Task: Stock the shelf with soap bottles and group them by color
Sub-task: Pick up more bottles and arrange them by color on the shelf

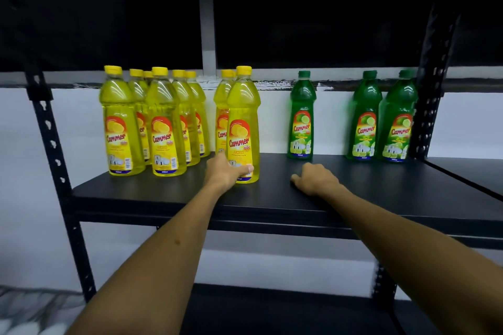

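Front yellow bottle [243, 128] stands upright on the shelf [168, 193], mid-left, just right of the yellow group [152, 119]. Left hand [227, 171] grasps its base, fingers wrapped round the lower label. Right hand [315, 178] rests on the shelf board, fingers loosely curled, holding nothing.

Likely step: seating this bottle with the yellows. Best slid left at the base, kept upright, label facing out, closing the gap without knocking the neighbour just behind it.

Shelf contents: yellows clustered left in rows; three green bottles right, one [301, 117] apart from a pair [382, 117] by the right upright. Bottles capped and full.
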The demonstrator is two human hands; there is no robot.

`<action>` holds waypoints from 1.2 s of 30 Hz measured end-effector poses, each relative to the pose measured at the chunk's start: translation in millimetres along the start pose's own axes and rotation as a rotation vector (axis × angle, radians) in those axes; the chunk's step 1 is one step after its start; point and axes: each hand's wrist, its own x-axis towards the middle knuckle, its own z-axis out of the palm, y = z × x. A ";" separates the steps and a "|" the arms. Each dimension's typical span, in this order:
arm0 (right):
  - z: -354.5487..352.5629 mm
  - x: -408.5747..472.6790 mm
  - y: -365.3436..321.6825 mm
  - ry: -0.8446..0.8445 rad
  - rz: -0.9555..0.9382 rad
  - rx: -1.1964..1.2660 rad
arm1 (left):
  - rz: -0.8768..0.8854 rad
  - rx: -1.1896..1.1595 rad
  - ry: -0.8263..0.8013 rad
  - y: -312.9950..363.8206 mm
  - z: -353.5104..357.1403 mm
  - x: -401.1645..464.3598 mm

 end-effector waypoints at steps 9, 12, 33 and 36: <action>13.5 23.1 -33.2 0.000 -0.038 -0.002 | -0.051 -0.031 0.074 -19.2 -17.8 13.8; 15.6 30.1 -37.6 -0.003 -0.028 -0.003 | -0.058 -0.010 0.103 -22.9 -19.8 17.9; 24.8 40.5 -33.5 -0.037 -0.072 0.015 | -0.048 0.079 0.150 -27.7 -23.0 32.3; 25.7 41.0 -33.2 -0.031 -0.078 0.013 | -0.047 0.076 0.146 -27.8 -23.7 32.7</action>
